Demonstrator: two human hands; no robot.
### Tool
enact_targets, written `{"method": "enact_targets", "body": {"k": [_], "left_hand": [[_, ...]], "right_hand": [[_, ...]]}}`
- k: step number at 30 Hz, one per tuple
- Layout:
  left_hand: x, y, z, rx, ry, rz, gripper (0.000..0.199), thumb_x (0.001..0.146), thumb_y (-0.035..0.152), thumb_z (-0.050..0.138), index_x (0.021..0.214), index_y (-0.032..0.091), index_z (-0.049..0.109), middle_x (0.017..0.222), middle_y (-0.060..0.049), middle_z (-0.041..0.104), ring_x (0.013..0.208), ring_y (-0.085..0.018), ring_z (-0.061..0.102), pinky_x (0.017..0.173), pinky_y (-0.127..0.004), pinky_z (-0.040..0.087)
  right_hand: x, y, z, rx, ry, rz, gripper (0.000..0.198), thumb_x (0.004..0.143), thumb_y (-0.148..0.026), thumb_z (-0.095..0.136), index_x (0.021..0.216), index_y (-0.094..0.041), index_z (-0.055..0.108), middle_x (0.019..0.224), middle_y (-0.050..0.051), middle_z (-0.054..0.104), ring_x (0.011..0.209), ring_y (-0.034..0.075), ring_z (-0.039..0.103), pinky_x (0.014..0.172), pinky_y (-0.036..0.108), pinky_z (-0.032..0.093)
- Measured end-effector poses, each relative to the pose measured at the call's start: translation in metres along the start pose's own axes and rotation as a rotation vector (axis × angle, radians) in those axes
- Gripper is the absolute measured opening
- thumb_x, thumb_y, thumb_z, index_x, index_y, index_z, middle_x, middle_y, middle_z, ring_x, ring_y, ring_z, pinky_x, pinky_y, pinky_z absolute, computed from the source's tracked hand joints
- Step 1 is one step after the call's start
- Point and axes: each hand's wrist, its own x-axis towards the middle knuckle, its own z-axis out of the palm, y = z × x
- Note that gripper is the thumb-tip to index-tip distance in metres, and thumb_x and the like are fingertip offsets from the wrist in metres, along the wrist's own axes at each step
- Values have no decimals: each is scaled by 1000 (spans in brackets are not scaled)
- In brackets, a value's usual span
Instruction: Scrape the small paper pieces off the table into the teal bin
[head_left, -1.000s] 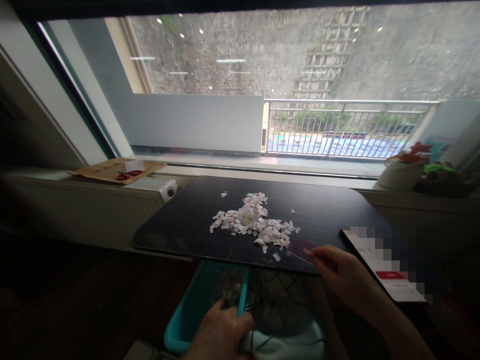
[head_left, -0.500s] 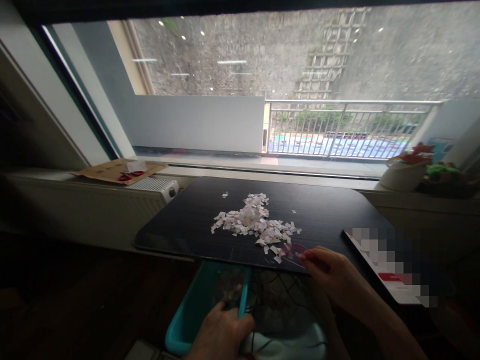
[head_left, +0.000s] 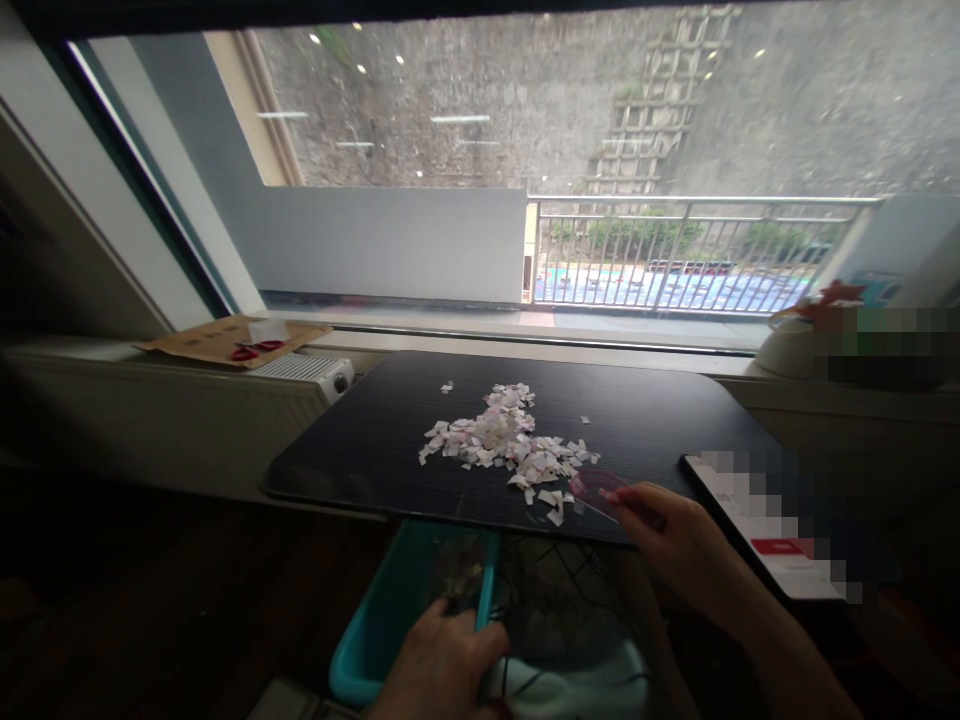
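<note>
White paper scraps (head_left: 502,425) lie in a loose heap across the dark table (head_left: 637,420), with a few strays around it. Between its thumb and fingers, my right hand (head_left: 671,530) pinches a thin, see-through pinkish plastic piece (head_left: 592,492) with a rounded edge. That piece is just right of the heap's near end, low over the tabletop. Below the table's front edge stands a teal bin (head_left: 360,655). My left hand (head_left: 446,660) is closed around the bin's right wall, its fingertips inside. Some pale bits show dimly within the bin.
A phone or tablet (head_left: 757,520), partly blurred out, lies on the table's right side. Red-handled scissors (head_left: 255,350) rest on a brown paper envelope (head_left: 202,342) on the sill, left. Dark cables (head_left: 570,575) and a pale bin (head_left: 585,680) are beneath the table.
My right hand has shifted slightly to the right, drawing the plastic piece off the edge scraps. My left hand stays on the bin's wall.
</note>
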Motion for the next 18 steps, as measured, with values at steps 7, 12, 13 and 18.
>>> {"method": "enact_targets", "body": {"k": [7,12,13,18], "left_hand": [[-1,1,0,-6,-4,7,18,69,26,70,85,26,63,95,1,66,98,-24,59,99,-37,27],[-1,-1,3,26,2,-3,17,69,26,70,85,25,63,94,0,66,95,-24,59,98,-39,28],[0,-1,3,27,0,-3,17,69,25,70,85,25,62,94,0,66,95,-23,59,98,-39,28],[0,0,1,7,3,-3,18,69,25,70,85,25,62,97,0,66,99,-24,58,98,-36,28]], "right_hand": [[4,-1,1,-40,62,1,26,83,-34,51,89,-19,71,85,6,73,73,20,65,65,28,48],[7,-13,7,-71,-17,-65,25,86,-31,49,85,-19,71,78,4,70,68,17,62,63,26,44],[7,-14,8,-56,-39,-77,26,86,-32,49,85,-19,71,77,3,70,66,16,61,61,26,44],[4,-8,5,23,-13,-42,25,86,-34,51,89,-18,71,81,3,70,70,17,63,63,25,45]]}}
